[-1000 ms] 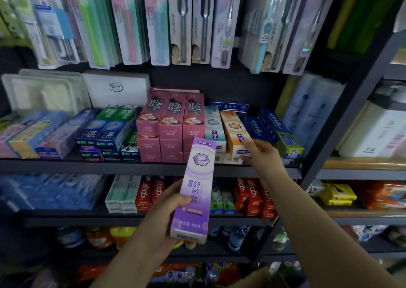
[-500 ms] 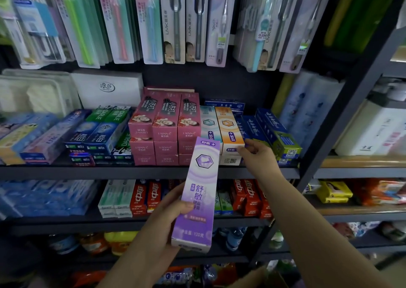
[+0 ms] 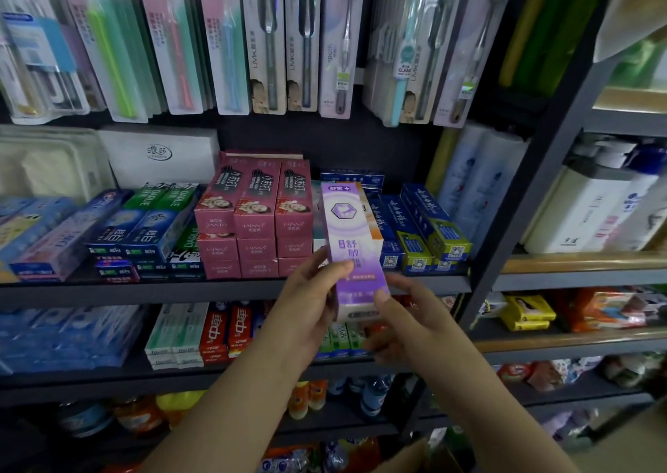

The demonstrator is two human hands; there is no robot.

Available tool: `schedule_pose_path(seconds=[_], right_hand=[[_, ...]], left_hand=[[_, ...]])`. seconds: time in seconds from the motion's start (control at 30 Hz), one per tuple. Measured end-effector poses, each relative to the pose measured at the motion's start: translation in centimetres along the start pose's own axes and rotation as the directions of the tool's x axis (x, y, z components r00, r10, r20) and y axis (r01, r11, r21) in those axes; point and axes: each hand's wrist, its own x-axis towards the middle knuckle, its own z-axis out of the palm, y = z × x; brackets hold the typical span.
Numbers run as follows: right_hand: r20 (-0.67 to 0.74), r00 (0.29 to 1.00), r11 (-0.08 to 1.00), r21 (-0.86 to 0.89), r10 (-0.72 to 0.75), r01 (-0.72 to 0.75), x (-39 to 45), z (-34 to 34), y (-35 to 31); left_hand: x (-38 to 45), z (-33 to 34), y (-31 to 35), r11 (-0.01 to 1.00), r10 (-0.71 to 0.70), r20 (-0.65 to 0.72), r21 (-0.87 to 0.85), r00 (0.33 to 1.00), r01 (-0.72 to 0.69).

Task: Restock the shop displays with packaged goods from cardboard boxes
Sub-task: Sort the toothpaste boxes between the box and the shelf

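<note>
Purple toothpaste box (image 3: 352,241) held upright in front of the toothpaste shelf (image 3: 144,290), its top end level with the upper row of stock, its lower end below the shelf's front edge. Left hand (image 3: 306,303) grips the box on its left side, thumb across the printed face at about mid-height, fingers behind. Right hand (image 3: 408,323) holds the box's lower end, thumb lying on the bottom part of the front face; the other fingers are hidden behind the box, so how they lie is not readable. Box sits directly in front of the gap between the pink toothpaste boxes (image 3: 254,216) on its left and the dark blue toothpaste boxes (image 3: 415,234) on its right; an orange-and-white box (image 3: 373,220) shows just behind its right edge. Whether the purple box touches that stock cannot be told. Toothbrush packs (image 3: 299,39) hang in a row above the shelf. Lower shelf carries red toothpaste boxes (image 3: 225,330) and white ones beside them.
</note>
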Motion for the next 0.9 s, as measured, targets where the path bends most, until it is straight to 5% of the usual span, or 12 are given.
schedule_pose_path(seconds=[0.23,0.57,0.9], right_hand=[[-0.217,0.976,0.962,0.268,0.01,0.05,5.0,1.3,-1.0],[-0.254,0.967,0.99,0.138,0.011,0.025,12.6,3.8,-2.6],[-0.237,0.969,0.994,-0.098,-0.074,0.052,13.6,3.8,-2.3]], left_hand=[[1.7,-0.3,2.1,0.984,0.024,-0.051,0.179,0.998,-0.015],[0.0,-6.8,-1.1,0.986,-0.094,-0.293,0.102,0.951,0.129],[-0.3,-10.3,-3.8,0.946,-0.186,-0.382,0.181,0.905,0.271]])
